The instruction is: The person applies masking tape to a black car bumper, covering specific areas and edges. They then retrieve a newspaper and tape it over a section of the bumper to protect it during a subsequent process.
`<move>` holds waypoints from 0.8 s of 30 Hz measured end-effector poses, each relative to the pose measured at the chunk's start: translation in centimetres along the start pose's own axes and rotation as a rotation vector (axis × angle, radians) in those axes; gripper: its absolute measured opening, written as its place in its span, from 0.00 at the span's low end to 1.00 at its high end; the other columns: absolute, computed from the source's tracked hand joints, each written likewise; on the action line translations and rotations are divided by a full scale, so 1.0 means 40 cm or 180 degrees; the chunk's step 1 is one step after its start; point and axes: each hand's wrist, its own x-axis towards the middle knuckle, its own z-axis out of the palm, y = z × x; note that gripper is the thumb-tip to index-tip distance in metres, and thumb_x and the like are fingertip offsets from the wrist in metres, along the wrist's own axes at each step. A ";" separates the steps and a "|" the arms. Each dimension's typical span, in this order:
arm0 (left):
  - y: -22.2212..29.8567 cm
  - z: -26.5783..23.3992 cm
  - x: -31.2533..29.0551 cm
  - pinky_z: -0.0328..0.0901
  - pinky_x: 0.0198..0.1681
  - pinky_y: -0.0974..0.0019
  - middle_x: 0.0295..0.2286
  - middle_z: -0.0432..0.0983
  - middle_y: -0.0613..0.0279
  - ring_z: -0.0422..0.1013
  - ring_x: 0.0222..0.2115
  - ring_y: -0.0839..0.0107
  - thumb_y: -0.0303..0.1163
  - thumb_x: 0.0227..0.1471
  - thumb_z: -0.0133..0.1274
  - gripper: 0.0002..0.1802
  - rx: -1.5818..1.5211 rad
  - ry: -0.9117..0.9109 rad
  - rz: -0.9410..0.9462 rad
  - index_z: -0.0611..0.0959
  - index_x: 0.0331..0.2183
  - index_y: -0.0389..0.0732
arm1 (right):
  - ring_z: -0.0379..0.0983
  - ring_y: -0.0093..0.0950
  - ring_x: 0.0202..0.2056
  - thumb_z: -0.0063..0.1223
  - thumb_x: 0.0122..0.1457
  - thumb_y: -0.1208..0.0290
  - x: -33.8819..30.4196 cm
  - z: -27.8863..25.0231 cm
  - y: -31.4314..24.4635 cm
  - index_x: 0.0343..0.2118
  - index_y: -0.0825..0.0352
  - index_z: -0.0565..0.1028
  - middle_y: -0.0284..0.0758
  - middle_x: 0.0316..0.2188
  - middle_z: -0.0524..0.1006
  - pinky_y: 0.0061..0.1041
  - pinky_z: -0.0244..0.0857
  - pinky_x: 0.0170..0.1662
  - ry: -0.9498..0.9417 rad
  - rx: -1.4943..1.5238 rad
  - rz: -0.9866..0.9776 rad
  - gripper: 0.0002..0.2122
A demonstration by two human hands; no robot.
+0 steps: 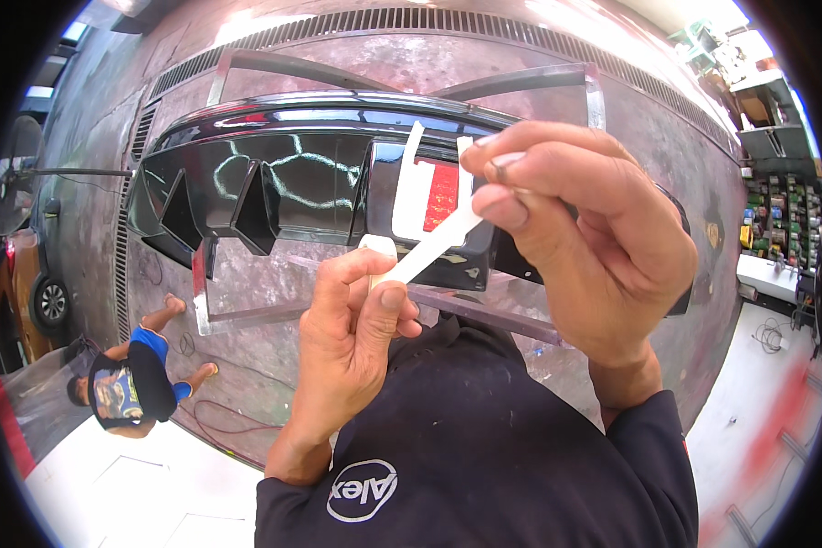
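Observation:
A glossy black car bumper (288, 173) lies across a metal frame in front of me. On it, strips of white masking tape (405, 196) edge a red panel (442, 196). My left hand (349, 315) is closed on a roll of masking tape (380, 245), mostly hidden by the fingers. A white tape strip (429, 251) stretches from there up to my right hand (603, 228), whose thumb and fingers are closed at its far end, above the bumper. What else the right fingertips may pinch is too small to tell.
The metal stand (521, 82) reaches out beyond the bumper. A person in blue shorts (132, 379) is at the lower left, near a hose (233, 420) on the floor. Several cans (785, 215) stand at the right. A fan (16, 173) is at the left.

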 end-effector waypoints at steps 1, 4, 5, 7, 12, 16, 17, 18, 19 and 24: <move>-0.005 -0.002 -0.006 0.76 0.37 0.68 0.31 0.81 0.56 0.80 0.31 0.69 0.34 0.76 0.47 0.18 -0.0042 0.0026 0.0026 0.68 0.60 0.38 | 0.84 0.30 0.41 0.67 0.61 0.87 0.001 0.000 -0.005 0.45 0.76 0.81 0.45 0.41 0.85 0.26 0.79 0.47 0.0001 0.0008 -0.0040 0.10; -0.010 -0.004 -0.054 0.73 0.33 0.67 0.28 0.81 0.56 0.79 0.28 0.67 0.27 0.69 0.49 0.17 0.2350 -0.0075 0.1605 0.72 0.56 0.36 | 0.84 0.28 0.40 0.65 0.64 0.85 0.007 0.002 -0.010 0.46 0.76 0.80 0.42 0.41 0.85 0.24 0.79 0.47 -0.0016 -0.0298 0.0881 0.09; -0.013 -0.005 -0.067 0.71 0.31 0.66 0.27 0.80 0.56 0.78 0.27 0.68 0.25 0.65 0.50 0.16 0.2218 -0.0239 0.2041 0.74 0.54 0.35 | 0.84 0.27 0.40 0.65 0.65 0.84 0.012 0.000 0.003 0.46 0.75 0.80 0.41 0.41 0.85 0.23 0.79 0.46 0.0306 -0.0004 0.1114 0.08; -0.023 -0.011 -0.076 0.69 0.30 0.67 0.29 0.79 0.56 0.75 0.27 0.69 0.22 0.62 0.53 0.19 0.1565 -0.0368 0.2428 0.75 0.54 0.33 | 0.84 0.25 0.41 0.64 0.66 0.82 0.033 -0.001 0.059 0.46 0.74 0.81 0.39 0.40 0.86 0.23 0.79 0.46 0.0886 0.0499 0.1470 0.07; -0.066 -0.045 0.031 0.69 0.36 0.61 0.40 0.78 0.48 0.73 0.34 0.61 0.18 0.57 0.67 0.42 0.1826 0.1466 0.1811 0.67 0.68 0.37 | 0.83 0.22 0.42 0.64 0.66 0.83 0.008 -0.010 0.082 0.47 0.72 0.78 0.34 0.40 0.83 0.22 0.79 0.45 -0.0095 0.0588 0.1575 0.09; -0.046 -0.069 0.107 0.68 0.41 0.57 0.41 0.75 0.53 0.70 0.37 0.59 0.22 0.52 0.70 0.37 0.2416 0.0910 0.1958 0.80 0.63 0.44 | 0.83 0.21 0.42 0.65 0.65 0.83 0.013 -0.009 0.101 0.49 0.71 0.75 0.32 0.40 0.80 0.21 0.79 0.45 -0.0349 0.0749 0.1928 0.12; -0.040 -0.071 0.119 0.67 0.41 0.57 0.41 0.74 0.54 0.69 0.37 0.59 0.22 0.51 0.70 0.33 0.2322 0.0722 0.1973 0.84 0.60 0.47 | 0.83 0.21 0.42 0.65 0.65 0.82 0.015 -0.008 0.110 0.50 0.71 0.75 0.31 0.40 0.79 0.21 0.78 0.45 -0.0355 0.0870 0.1949 0.13; -0.035 -0.071 0.129 0.66 0.41 0.56 0.41 0.74 0.55 0.69 0.37 0.59 0.23 0.50 0.71 0.30 0.2237 0.0549 0.1959 0.88 0.56 0.49 | 0.84 0.21 0.41 0.66 0.64 0.82 0.016 -0.005 0.122 0.49 0.71 0.75 0.31 0.39 0.79 0.20 0.78 0.43 -0.0333 0.0839 0.2019 0.13; -0.032 -0.069 0.137 0.65 0.41 0.57 0.41 0.73 0.55 0.68 0.36 0.60 0.23 0.49 0.71 0.30 0.2359 0.0507 0.2003 0.89 0.55 0.51 | 0.84 0.22 0.39 0.67 0.64 0.81 0.017 -0.001 0.137 0.48 0.72 0.76 0.32 0.39 0.80 0.20 0.78 0.40 -0.0284 0.0871 0.1997 0.13; -0.037 -0.066 0.163 0.63 0.38 0.61 0.42 0.74 0.56 0.68 0.37 0.62 0.20 0.47 0.70 0.26 0.2935 0.0260 0.2038 0.92 0.50 0.51 | 0.84 0.22 0.38 0.66 0.63 0.81 -0.012 0.018 0.202 0.46 0.72 0.76 0.33 0.38 0.80 0.22 0.77 0.38 -0.0257 0.0983 0.2246 0.11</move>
